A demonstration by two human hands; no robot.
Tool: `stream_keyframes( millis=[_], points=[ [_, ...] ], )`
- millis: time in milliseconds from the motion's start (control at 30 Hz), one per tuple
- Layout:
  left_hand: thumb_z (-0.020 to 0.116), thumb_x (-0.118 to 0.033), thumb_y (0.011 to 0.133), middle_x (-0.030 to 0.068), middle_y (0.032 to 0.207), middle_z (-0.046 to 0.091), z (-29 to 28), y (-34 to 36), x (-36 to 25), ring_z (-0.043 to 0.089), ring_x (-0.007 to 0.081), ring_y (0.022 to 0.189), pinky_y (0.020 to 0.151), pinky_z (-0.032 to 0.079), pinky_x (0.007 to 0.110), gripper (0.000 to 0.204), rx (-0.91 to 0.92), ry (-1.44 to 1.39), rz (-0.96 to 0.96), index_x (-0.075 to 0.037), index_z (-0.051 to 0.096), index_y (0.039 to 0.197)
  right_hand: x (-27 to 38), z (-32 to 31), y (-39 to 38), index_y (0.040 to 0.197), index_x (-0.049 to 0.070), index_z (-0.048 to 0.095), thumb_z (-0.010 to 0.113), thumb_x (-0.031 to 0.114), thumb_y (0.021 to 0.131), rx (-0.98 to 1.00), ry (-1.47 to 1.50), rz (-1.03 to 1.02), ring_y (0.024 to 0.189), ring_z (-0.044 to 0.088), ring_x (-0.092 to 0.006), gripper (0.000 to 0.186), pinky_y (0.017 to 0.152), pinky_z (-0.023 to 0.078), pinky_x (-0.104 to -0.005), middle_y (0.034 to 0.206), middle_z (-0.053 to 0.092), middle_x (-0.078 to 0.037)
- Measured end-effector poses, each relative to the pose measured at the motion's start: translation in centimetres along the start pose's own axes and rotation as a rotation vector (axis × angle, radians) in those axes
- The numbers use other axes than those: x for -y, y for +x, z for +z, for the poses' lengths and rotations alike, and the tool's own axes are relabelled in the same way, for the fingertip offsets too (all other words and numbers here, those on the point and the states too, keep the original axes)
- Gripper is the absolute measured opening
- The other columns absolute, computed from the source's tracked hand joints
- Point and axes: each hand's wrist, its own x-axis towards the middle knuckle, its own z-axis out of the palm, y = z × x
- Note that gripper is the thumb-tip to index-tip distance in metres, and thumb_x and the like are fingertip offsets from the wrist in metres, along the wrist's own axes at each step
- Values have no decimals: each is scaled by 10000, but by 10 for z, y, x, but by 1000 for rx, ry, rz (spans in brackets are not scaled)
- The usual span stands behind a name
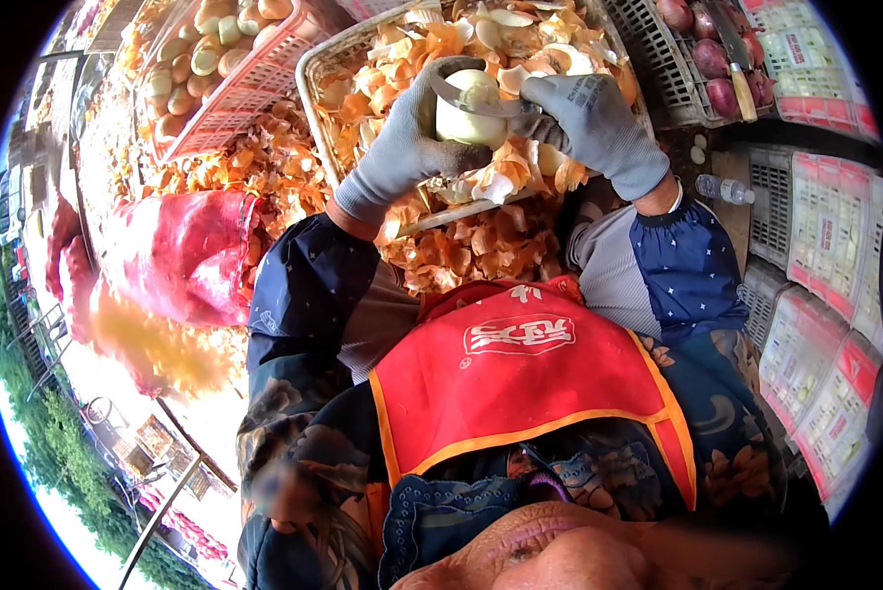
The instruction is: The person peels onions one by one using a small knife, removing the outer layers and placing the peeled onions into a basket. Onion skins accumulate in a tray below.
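A pale, round, whitish-green onion [469, 128] is held upright above a white rectangular plastic tray [453, 213]. It is gripped by the left hand [417, 143], in a grey knit glove, with fingers and thumb wrapped around its side. A thin steel knife [505, 109] is clamped in the right hand [599, 123], gloved likewise; its handle is hidden, and the blade is laid across the face of the onion.

Dry outer skin appears to be fully removed from the visible side; the underside is covered, so completion cannot be confirmed. Peeling of this piece is judged nearly finished. Considerable work is judged done, since the tray is heaped with orange-brown papery skins [372, 90]. Tan, round onions [181, 71], seemingly unpeeled, are contained in a pink plastic crate [240, 98] and are judged to remain.
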Motion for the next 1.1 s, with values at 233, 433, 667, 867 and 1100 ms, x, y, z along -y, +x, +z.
stream_keyframes(
  millis=[233, 433, 667, 867, 1100],
  points=[
    [807, -29, 602, 42, 1148, 564, -5, 4, 7, 550, 143, 1062, 928, 467, 297, 848, 64, 19, -41, -39, 395, 1344, 1, 7, 8, 956, 66, 597, 564, 433, 907, -58, 148, -67, 688, 628, -324, 372, 634, 491, -422, 743, 633, -117],
    [785, 5, 606, 56, 1168, 561, -18, 7, -1, 553, 152, 1072, 907, 480, 299, 881, 19, 137, -80, -22, 373, 1385, -24, 9, 5, 1042, -37, 598, 534, 311, 971, -28, 501, 331, 712, 645, -245, 361, 648, 497, -332, 804, 665, -140],
    [760, -48, 734, 125, 1191, 557, -38, 62, 16, 593, 232, 1073, 879, 554, 338, 769, -219, -221, -25, -18, 353, 1386, -12, 4, 24, 1102, -11, 584, 518, 380, 980, -106, 1248, 682, 421, 391, -56, 415, 362, 306, -211, 598, 450, 16],
    [614, -130, 916, 139, 1116, 578, -114, 155, 6, 636, 290, 957, 748, 599, 418, 375, -503, -479, 243, -35, 450, 1239, -4, 7, 46, 1082, -41, 558, 519, 452, 962, -119, 1330, 674, 434, 414, -78, 509, 375, 331, -219, 581, 458, -5],
    [647, -121, 880, 105, 1047, 630, -268, 153, 6, 614, 166, 924, 732, 526, 279, 374, -917, 414, 351, 16, 547, 1214, -11, 19, 52, 1079, -24, 565, 536, 459, 951, -70, 1385, 701, 423, 415, -85, 500, 369, 338, -223, 572, 462, -10]
  ],
)
